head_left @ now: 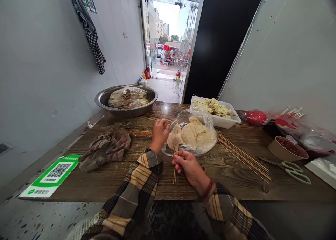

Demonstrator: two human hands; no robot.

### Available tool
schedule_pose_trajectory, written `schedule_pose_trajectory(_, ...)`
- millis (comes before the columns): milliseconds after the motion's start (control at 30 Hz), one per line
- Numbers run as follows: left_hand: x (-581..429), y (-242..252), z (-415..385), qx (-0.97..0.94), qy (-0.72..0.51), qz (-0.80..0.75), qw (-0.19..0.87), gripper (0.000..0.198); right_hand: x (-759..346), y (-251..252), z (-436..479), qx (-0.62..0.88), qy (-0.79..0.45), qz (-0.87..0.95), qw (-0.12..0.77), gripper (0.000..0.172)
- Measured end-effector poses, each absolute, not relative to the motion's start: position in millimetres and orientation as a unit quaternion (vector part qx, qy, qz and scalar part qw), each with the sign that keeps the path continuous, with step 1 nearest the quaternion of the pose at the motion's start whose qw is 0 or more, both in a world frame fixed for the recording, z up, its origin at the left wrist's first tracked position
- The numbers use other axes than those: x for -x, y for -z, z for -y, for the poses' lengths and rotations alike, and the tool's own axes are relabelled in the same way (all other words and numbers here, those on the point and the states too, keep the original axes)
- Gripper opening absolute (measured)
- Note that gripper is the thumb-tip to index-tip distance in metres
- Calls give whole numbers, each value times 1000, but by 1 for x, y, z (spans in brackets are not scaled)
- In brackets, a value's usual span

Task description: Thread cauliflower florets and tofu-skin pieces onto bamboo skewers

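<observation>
My right hand (187, 166) pinches thin wooden skewers (174, 177), their lower ends sticking out toward me. At their upper end is a folded pale-yellow piece (176, 135) that looks like tofu skin. My left hand (159, 134) is just left of that piece, thumb and fingers apart, with nothing visible in it. Behind both hands, a clear plastic bag (210, 122) lies spread open under a pile of round, flat sheets (195, 135) of the same pale food. To the right, a bundle of bare skewers (244, 157) rests on the wooden table (141, 180).
A metal basin (126, 110) holding bagged food stands back left; a white tray (223, 121) of skewered yellow food stands back right. Dark crumpled plastic (107, 149) and a green QR-code card (52, 177) lie left. Scissors (291, 170) and a paper bowl (287, 150) are right.
</observation>
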State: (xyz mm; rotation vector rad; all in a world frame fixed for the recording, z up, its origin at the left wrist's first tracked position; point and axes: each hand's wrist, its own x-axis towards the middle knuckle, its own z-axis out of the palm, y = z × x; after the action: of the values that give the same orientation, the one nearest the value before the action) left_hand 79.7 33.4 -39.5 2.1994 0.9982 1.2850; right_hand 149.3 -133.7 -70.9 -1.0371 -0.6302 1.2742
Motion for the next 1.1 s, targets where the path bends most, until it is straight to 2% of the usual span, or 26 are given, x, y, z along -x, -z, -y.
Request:
schedule_pose_trajectory(67, -82, 36, -29, -750, -490, -343, 283, 22, -150, 71, 144, 460, -535, 288, 648, 43)
schedule_pose_trajectory(167, -86, 30, -18, -673, -484, -287, 481, 32, -152, 70, 156, 470, -514, 318, 644, 42)
schedule_pose_trajectory(267, -87, 22, -4, -594, -418, -212, 654, 41, -153, 70, 158, 477, -504, 349, 630, 41)
schedule_pose_trajectory(367, -85, 15, 6, -543, -349, -163, 747, 41, -152, 72, 155, 485, -494, 374, 617, 41)
schedule_pose_trajectory(700, -86, 14, 12, -501, -335, -194, 774, 36, -155, 79, 147, 532, -426, 394, 617, 36)
schedule_pose_trajectory(1100, -87, 14, 16, -506, -327, -198, 773, 39, -157, 77, 140, 523, -434, 369, 634, 38)
